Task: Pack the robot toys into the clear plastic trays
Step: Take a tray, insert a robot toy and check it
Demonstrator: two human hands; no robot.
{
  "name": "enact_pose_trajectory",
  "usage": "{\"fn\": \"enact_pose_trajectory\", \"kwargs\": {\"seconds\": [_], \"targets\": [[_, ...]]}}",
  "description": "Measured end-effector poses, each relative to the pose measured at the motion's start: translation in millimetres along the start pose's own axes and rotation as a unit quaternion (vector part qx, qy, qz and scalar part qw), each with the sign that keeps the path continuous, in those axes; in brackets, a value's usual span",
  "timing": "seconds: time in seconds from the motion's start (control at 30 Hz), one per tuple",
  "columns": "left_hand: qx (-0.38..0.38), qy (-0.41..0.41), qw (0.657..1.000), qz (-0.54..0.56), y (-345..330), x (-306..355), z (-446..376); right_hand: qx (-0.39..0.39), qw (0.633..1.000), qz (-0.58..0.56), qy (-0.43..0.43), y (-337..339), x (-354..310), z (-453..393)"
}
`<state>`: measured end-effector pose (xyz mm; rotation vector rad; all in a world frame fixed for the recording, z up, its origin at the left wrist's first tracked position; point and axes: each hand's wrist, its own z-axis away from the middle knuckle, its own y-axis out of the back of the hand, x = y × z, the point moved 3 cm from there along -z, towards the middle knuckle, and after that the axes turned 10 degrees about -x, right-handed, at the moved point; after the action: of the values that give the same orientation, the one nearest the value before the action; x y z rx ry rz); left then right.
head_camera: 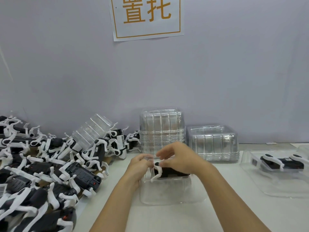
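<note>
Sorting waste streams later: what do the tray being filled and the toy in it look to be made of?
Tray: thin clear glossy plastic, probably thermoformed; the table shows through. Toy: apparently hard moulded plastic, matte black body, white legs.

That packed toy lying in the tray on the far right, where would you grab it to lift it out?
Probably by the black body of the packed toy, from above, with fingers on its long sides. It lies flat in the open-topped clear tray, and the body looks like the one solid block. The thin white legs curve over it and look likelier to bend or slip.
</note>
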<state>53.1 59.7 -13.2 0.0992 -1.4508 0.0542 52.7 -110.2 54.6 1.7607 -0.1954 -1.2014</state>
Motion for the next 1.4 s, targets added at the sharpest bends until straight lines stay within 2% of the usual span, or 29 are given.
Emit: {"fn": "enact_pose_trajectory", "kwargs": {"seconds": [0.07, 0.13, 0.33, 0.43, 0.57, 0.8, 1.0, 1.2, 1.3, 1.4], "targets": [[0.006, -0.004, 1.000, 0.004, 0, -1, -1, 0.043, 0.999, 0.010, -0.031, 18, 12, 7], [0.010, -0.007, 1.000, -0.002, 0, 0, -2, 0.052, 0.996, 0.024, -0.073, 34, 26, 16], [0.020, -0.014, 0.999, -0.023, 0, -1, -2, -0.037, 0.988, 0.060, -0.136, 42, 40, 24], [0.011, -0.017, 0.999, -0.032, 1, 0, -2, -0.006, 0.988, 0.091, -0.128, 35, 37, 18], [0.010, -0.021, 0.999, -0.042, 1, 1, -1, 0.040, 0.988, 0.067, -0.132, 32, 39, 14], [0.013, -0.022, 0.999, -0.044, 1, 2, 0, 0.061, 0.987, 0.044, -0.143, 27, 45, 17], [0.021, -0.023, 0.998, -0.045, 0, 1, 1, 0.044, 0.987, 0.093, -0.126, 24, 36, 15], [0.024, -0.029, 0.998, -0.047, -2, 3, 2, 0.028, 0.997, 0.073, -0.026, -6, -1, -1], [0.026, -0.033, 0.998, -0.038, -2, 3, 2, 0.021, 0.994, 0.100, -0.030, -22, -6, -4], [0.031, -0.037, 0.998, -0.037, -2, 3, 2, 0.010, 0.996, 0.077, -0.037, -22, -2, -3]]}}
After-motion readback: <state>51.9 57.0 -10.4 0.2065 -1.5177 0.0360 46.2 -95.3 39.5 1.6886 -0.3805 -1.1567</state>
